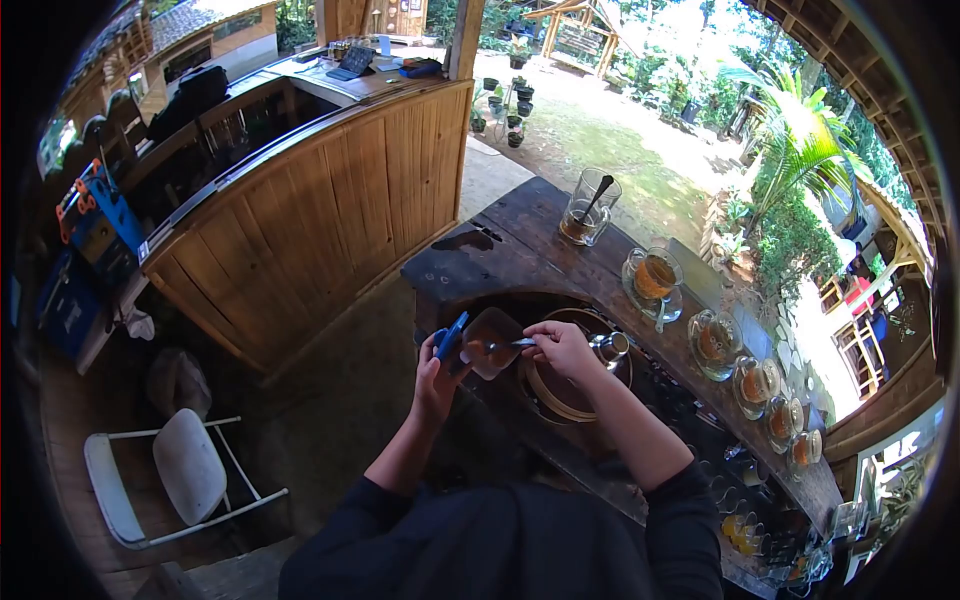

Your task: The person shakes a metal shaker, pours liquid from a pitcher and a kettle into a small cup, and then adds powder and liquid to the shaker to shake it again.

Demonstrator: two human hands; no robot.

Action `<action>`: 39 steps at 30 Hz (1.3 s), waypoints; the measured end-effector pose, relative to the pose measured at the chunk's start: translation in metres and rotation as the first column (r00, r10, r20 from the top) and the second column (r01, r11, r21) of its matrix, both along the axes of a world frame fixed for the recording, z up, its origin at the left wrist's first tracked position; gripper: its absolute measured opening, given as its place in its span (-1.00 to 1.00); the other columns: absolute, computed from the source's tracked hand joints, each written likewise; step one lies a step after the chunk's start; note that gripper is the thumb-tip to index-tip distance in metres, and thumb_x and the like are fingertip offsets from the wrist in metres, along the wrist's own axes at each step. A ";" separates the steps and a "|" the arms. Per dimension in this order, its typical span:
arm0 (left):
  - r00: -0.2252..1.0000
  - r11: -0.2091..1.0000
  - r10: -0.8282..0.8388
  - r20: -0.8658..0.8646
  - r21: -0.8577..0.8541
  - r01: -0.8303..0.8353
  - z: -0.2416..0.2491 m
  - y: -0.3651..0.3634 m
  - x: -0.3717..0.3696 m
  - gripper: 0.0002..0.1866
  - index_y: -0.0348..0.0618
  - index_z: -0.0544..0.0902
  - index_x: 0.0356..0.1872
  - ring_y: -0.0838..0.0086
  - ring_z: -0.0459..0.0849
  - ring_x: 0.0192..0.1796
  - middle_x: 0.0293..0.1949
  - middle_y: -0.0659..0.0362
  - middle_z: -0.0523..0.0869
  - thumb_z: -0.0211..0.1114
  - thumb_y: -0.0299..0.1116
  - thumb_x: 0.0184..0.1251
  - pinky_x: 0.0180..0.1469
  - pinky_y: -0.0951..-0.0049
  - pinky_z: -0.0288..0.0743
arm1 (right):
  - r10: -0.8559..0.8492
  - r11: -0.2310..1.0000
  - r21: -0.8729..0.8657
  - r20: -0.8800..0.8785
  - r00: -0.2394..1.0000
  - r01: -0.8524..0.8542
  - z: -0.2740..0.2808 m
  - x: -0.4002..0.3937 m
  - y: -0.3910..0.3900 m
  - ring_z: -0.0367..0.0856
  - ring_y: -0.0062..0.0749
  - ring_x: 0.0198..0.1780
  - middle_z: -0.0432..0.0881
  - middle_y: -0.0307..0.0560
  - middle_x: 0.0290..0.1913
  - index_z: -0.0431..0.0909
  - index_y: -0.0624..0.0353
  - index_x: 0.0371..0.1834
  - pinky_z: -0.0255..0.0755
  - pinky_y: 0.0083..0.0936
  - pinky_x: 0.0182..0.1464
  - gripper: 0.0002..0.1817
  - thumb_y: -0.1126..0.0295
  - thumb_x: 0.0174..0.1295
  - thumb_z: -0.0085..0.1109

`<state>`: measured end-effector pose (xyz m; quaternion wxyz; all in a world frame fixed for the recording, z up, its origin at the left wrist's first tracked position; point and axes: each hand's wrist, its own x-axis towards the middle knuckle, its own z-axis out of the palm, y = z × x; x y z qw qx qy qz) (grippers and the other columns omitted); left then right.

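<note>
My left hand (431,382) is closed around a squarish, see-through container (494,325) with something brown inside. A flat blue piece (452,335), perhaps its lid, stands up at the same hand. My right hand (562,352) pinches the handle of a small spoon (523,342), whose tip reaches into the container. Just beyond the right hand is a shiny metal vessel (609,347), over a round wooden-rimmed tray (548,392). On the dark wooden counter (530,225) stands a glass mug (590,208) with a dark spoon and some brown contents.
Several glass cups on saucers, among them an amber-filled cup (656,276), line the counter to the right. Lower shelves hold more glassware (742,532). A white folding chair (190,466) stands at left, below a wooden bar (330,210) with a tablet (352,64).
</note>
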<state>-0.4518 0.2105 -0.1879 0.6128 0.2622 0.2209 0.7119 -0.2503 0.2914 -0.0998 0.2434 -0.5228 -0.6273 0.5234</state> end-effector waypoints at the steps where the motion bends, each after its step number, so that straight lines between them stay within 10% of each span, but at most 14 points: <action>1: 1.000 1.000 -0.004 0.002 0.000 0.004 0.000 0.000 0.000 -0.26 -0.02 0.22 0.22 0.28 0.27 0.33 0.20 0.13 0.37 0.23 0.07 0.03 0.31 -0.04 0.09 | 0.009 1.000 -0.015 -0.013 1.000 -0.009 0.001 0.000 -0.001 0.67 -0.55 -0.26 0.65 -0.13 -0.26 0.55 0.28 -0.06 0.51 -0.66 -0.24 -0.77 0.48 0.34 -0.08; 39: 1.000 0.999 -0.007 -0.015 0.049 0.008 0.026 -0.020 -0.012 -0.31 0.01 0.24 0.26 0.34 0.45 0.16 0.24 0.08 0.40 0.12 0.09 0.14 0.14 0.28 0.33 | -0.221 0.975 -0.127 -0.410 0.885 0.184 0.068 0.044 -0.057 0.65 -0.48 -0.24 0.63 -0.03 -0.23 0.49 0.37 -0.04 0.56 -0.61 -0.13 -0.77 0.53 0.35 -0.12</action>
